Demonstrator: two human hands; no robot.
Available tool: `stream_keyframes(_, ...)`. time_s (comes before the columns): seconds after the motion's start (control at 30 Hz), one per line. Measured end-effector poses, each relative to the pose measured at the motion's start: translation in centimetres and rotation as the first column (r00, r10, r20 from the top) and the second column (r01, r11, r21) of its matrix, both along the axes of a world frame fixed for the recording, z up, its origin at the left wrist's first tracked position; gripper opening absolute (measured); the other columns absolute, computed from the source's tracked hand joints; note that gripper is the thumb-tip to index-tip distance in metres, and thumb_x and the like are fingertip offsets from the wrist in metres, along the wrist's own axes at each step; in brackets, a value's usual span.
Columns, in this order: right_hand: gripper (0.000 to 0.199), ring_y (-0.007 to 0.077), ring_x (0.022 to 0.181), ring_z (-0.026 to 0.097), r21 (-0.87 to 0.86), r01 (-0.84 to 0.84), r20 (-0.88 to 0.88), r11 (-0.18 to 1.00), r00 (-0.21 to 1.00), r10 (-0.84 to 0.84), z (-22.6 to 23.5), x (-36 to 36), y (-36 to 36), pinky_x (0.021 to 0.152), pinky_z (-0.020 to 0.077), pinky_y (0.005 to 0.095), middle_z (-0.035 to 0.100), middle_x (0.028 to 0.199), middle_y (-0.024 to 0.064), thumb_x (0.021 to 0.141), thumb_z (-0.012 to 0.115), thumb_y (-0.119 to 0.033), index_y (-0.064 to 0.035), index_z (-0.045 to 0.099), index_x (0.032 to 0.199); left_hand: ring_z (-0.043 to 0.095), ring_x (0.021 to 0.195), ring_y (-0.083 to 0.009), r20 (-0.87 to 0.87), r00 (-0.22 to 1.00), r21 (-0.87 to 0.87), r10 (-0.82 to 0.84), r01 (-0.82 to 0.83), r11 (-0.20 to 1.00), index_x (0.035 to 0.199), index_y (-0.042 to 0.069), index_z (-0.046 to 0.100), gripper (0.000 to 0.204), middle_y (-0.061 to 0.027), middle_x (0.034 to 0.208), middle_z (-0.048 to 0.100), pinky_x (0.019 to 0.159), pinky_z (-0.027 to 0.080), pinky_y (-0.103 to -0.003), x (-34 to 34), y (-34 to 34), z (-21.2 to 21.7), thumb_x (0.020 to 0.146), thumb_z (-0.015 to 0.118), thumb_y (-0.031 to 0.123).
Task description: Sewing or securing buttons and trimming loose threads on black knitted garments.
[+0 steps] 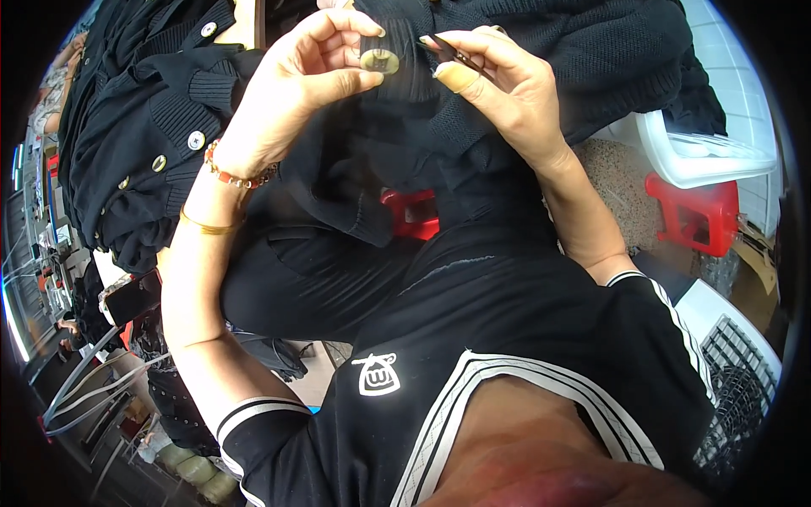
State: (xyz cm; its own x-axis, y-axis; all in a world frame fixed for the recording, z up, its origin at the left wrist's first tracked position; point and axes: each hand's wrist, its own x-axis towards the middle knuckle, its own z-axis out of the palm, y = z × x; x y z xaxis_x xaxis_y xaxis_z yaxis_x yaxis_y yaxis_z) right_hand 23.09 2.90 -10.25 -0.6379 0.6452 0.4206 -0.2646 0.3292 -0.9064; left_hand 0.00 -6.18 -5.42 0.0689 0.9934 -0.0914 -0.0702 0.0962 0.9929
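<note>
My left hand (pixel 317 63) pinches the edge of a black ribbed knit garment (pixel 414 80) at the top middle. A large olive-coloured button (pixel 379 61) sits on that ribbed band, right at my left thumb tip. Just to the right, my right hand (pixel 507 84) is closed on a slim dark tool (pixel 456 56), held between thumb and fingers, its tip pointing at the knit. The tool's exact kind is hard to make out. The garment's black folds hang down over my lap.
More black knitwear with light buttons (pixel 196 140) is heaped on the left. A clear plastic bin (pixel 710 160) and a red stool (pixel 693 215) stand at the right, above a white basket (pixel 735 329). A dark phone-like device (pixel 133 300) is beside my left arm.
</note>
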Motion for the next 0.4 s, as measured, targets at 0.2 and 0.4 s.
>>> stream_keyframes(0.2, 0.028, 0.0044, 0.070, 0.056, 0.281, 0.106, 0.035, 0.954, 0.992, -0.121, 0.17, 0.09, 0.36, 0.061, 0.0464, 0.0197, 0.060, 0.083, -0.0002, 0.084, 0.076, -0.008, -0.0018, 0.071, 0.111, 0.061, 0.105, -0.0107, 0.042, 0.998, 0.067, -0.050, 0.048, 0.997, 0.128, 0.005, 0.053, 0.045, -0.0016, 0.114, 0.058, 0.095, 0.051, -0.025, 0.18, -0.12, 0.37, 0.086, 0.065, -0.008)
stream_keyframes(0.4, 0.030, 0.0100, 0.064, 0.054, 0.483, 0.183, 0.001, 0.856, 0.978, -0.209, 0.44, 0.49, -0.10, 0.057, 0.0458, 0.0218, 0.058, 0.080, -0.0005, 0.084, 0.077, -0.013, -0.0059, 0.072, 0.113, 0.062, 0.108, -0.0134, 0.192, 0.979, 0.004, -0.063, 0.064, 0.998, 0.133, 0.007, 0.050, 0.048, -0.0013, 0.115, 0.059, 0.098, 0.049, -0.025, -0.54, -0.20, 0.29, 0.089, 0.064, -0.005)
